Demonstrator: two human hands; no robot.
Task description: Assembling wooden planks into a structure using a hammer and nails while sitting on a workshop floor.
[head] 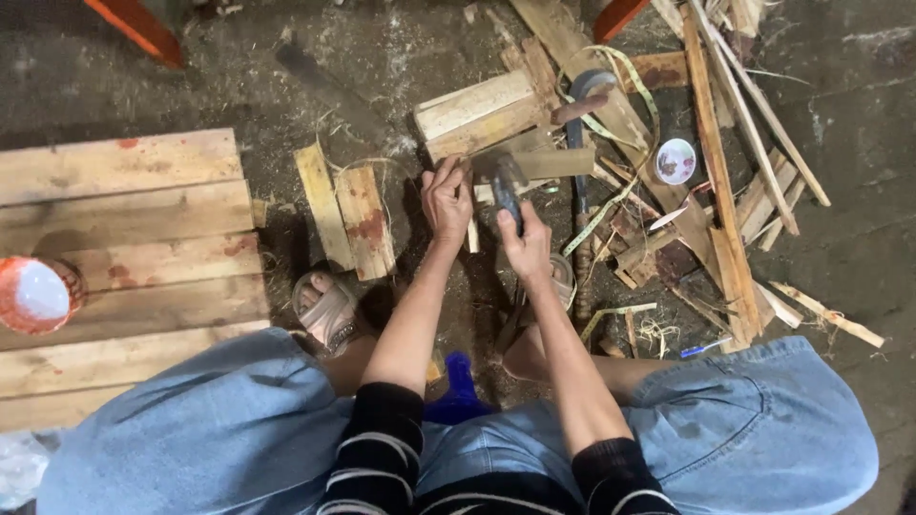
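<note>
Your right hand (524,240) grips the dark-handled hammer (509,183), head just beyond it. Your left hand (447,197) pinches the thin upright wooden strip (471,232), immediately left of the hammer.

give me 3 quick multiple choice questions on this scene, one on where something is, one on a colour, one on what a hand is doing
1. Where is the red-and-white bowl?
A. On the pallet at far left
B. Among the scrap wood
C. On the person's lap

2. What colour are the shorts?
A. Black
B. Light blue
C. Green

3. What is the right hand doing?
A. Lying flat and empty
B. Gripping a hammer handle
C. Holding a cup

Answers:
1 A, it sits on the pallet boards by the left edge.
2 B, the denim over both legs is light blue.
3 B, its fingers wrap the handle of the hammer, whose head is beside the left hand.
</note>
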